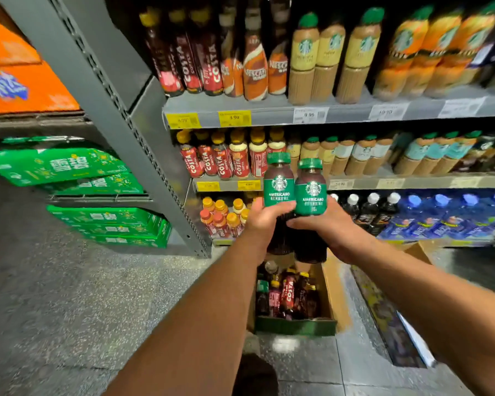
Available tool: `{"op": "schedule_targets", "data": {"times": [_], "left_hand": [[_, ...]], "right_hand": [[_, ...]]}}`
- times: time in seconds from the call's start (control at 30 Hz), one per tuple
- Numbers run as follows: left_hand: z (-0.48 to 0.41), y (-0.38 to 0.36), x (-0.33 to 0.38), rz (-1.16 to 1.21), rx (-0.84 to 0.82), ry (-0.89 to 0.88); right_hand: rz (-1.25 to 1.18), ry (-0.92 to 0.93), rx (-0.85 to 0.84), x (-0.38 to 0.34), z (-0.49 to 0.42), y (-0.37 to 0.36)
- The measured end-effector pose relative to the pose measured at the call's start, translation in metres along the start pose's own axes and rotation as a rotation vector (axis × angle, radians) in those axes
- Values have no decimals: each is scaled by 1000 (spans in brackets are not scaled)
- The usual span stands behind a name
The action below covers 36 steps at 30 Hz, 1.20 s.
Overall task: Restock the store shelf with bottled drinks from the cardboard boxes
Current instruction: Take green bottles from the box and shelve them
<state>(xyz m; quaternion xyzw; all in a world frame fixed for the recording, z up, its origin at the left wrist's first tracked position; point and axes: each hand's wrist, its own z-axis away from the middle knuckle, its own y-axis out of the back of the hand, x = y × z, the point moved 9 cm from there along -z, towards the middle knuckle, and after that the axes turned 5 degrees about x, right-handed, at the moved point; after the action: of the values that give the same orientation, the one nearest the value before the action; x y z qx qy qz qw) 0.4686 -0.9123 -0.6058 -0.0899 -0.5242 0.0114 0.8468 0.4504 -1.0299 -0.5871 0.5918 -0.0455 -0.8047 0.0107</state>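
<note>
Midway, seemingly: shelving under way, stock left over.
Left hand (265, 218) grips the left Americano bottle (278, 181), right hand (323, 227) the right Americano bottle (310, 192), upright and touching, in front of the middle shelf (412, 182) at 12 o'clock; at 6 o'clock the cardboard box (330, 290) holds more bottles (287, 292), so restocking looks unfinished.

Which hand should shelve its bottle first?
Probably the right hand: the right Americano bottle is nearer the middle-shelf Starbucks row; the left hand holds the left Americano bottle before the Costa bottles.
</note>
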Motion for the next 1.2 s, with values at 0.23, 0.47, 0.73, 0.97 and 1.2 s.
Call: {"op": "schedule_targets", "data": {"times": [0.23,0.47,0.73,0.97,1.2], "left_hand": [[69,-20,107,13,37,-161],[131,-37,215,5,35,-314],[157,-51,310,60,81,-432],[128,-73,371,-5,76,-466],[47,-96,433,-83,-16,-495]], "right_hand": [[64,121,147,-121,40,25],[7,307,166,-240,90,39],[-35,446,220,-340,106,55],[0,452,298,-387,74,80],[41,455,430,-432,-6,103]]}}
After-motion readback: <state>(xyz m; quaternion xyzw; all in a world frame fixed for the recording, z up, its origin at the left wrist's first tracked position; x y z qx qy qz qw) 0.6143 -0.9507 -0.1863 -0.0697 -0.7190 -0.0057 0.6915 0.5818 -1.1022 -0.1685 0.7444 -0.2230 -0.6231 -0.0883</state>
